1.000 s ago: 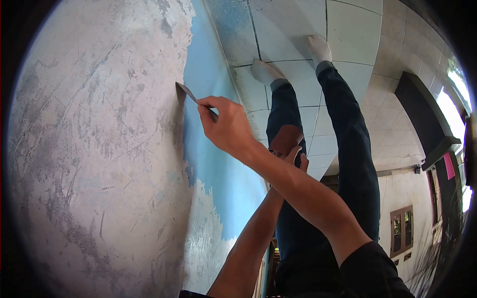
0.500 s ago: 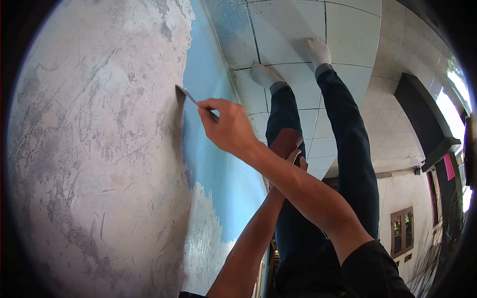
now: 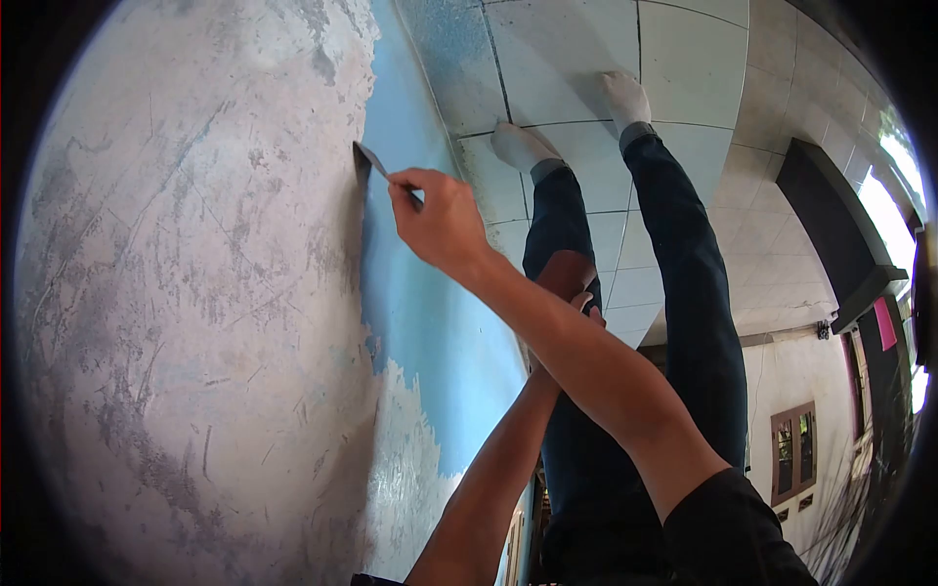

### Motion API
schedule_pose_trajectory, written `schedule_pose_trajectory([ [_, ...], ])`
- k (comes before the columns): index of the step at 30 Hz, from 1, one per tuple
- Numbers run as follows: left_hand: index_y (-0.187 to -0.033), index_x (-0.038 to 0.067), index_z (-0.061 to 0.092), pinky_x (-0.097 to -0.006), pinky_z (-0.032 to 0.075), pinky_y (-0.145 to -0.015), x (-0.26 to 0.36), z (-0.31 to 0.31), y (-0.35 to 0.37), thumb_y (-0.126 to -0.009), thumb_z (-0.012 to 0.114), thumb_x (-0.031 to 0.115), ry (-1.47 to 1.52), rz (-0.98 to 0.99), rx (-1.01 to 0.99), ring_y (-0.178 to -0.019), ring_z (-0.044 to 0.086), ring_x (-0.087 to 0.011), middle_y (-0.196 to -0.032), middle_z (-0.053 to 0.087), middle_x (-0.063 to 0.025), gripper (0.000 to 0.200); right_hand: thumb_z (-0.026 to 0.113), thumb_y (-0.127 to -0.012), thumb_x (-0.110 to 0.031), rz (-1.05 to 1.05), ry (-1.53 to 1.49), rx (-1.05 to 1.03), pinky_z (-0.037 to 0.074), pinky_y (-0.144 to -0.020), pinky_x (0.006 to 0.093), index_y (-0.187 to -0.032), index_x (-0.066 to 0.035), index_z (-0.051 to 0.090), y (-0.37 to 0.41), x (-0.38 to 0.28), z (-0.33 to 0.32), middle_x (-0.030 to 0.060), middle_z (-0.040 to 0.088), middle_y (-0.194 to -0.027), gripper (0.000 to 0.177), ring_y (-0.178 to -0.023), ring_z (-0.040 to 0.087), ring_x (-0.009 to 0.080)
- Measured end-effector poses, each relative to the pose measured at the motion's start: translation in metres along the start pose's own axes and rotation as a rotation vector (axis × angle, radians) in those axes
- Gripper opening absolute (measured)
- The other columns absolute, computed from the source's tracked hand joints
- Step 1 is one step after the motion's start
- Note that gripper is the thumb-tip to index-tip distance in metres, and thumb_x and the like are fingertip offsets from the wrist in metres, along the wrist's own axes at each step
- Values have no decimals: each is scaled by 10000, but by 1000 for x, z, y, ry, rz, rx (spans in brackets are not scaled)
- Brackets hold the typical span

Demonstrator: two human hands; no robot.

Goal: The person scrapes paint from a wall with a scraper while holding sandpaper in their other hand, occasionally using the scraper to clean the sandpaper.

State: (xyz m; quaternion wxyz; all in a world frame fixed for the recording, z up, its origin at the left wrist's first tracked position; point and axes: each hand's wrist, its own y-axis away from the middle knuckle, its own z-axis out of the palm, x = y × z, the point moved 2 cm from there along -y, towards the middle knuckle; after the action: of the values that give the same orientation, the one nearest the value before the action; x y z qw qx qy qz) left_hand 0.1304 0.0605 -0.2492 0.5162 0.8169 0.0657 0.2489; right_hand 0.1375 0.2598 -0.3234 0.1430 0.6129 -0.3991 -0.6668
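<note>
My right hand [image 3: 440,220] is closed on the handle of a thin metal scraper [image 3: 369,160]. The blade's edge touches the wall where the bare, mottled plaster [image 3: 215,264] meets the blue paint [image 3: 410,283]. My left hand [image 3: 576,283] is low over my leg, partly hidden behind my right forearm. Its fingers are mostly out of sight, and I cannot make out whether it holds anything.
My legs in dark trousers [image 3: 684,254] stand on pale floor tiles [image 3: 567,59] beside the wall. To the right are a dark beam [image 3: 831,225], a pink cloth [image 3: 884,324] and a small brown-framed window [image 3: 792,452].
My right hand and the scraper have moved slightly up along the paint edge, with the blade a little further right. My left hand has hardly moved.
</note>
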Motion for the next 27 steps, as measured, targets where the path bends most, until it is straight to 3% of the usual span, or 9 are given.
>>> schedule_pose_trajectory([
  [2, -1205, 118, 744, -479, 506, -993, -14, 7, 2, -959, 654, 344, 142, 10, 21, -1052, 703, -368, -1045, 763, -192, 346, 692, -950, -96, 52, -31, -39, 586, -719, 367, -1082, 10, 759, 0, -2, -5, 202, 763, -925, 182, -796, 760, 293],
  [8, -1175, 115, 757, -469, 507, -974, -14, 0, -5, -945, 677, 344, -108, 209, 106, -966, 720, -348, -1032, 763, -170, 334, 687, -948, -105, 27, -24, -35, 580, -720, 373, -1063, 9, 763, 23, -9, -11, 205, 763, -929, 179, -798, 753, 317],
  [11, -1134, 107, 771, -472, 501, -973, -29, 12, -1, -913, 705, 325, 16, 113, 103, -956, 714, -352, -1023, 765, -161, 317, 700, -937, -102, 39, -2, -6, 579, -727, 377, -1058, 7, 764, 2, -4, -2, 209, 760, -926, 174, -790, 750, 317],
  [15, -1177, 111, 749, -425, 527, -897, -19, -5, -6, -938, 712, 306, -216, 274, 136, -899, 706, -296, -937, 753, -139, 311, 703, -936, -104, 44, -41, -85, 581, -730, 382, -1064, 9, 765, 18, -14, -15, 212, 760, -924, 182, -791, 753, 322],
  [22, -1218, 107, 731, -402, 545, -855, -53, 15, 1, -962, 691, 306, -43, 108, 16, -861, 717, -267, -927, 756, -134, 327, 697, -944, -93, 52, -16, -37, 599, -738, 372, -1070, 16, 763, -3, -6, -5, 212, 757, -947, 180, -789, 757, 315],
  [24, -1251, 142, 721, -415, 516, -930, -42, 5, -6, -964, 679, 352, -86, 105, -19, -985, 680, -284, -1058, 729, -122, 359, 695, -947, -98, 38, -46, -55, 595, -732, 369, -1065, 19, 762, 8, -10, -10, 208, 763, -934, 180, -792, 758, 308],
  [26, -1306, 218, 705, -443, 451, -1086, -28, -7, -8, -962, 661, 441, -138, 28, -120, -1247, 599, -321, -1302, 670, -94, 412, 696, -946, -101, 41, -66, -71, 591, -726, 367, -1064, 16, 763, 21, -9, -13, 201, 765, -930, 179, -791, 759, 304],
  [27, -1305, 219, 705, -446, 449, -1089, -33, -2, -5, -960, 660, 438, -83, -15, -137, -1248, 599, -322, -1302, 671, -98, 411, 696, -946, -103, 41, -78, -80, 590, -723, 366, -1064, 14, 763, 24, -10, -13, 197, 766, -927, 179, -790, 759, 302],
])
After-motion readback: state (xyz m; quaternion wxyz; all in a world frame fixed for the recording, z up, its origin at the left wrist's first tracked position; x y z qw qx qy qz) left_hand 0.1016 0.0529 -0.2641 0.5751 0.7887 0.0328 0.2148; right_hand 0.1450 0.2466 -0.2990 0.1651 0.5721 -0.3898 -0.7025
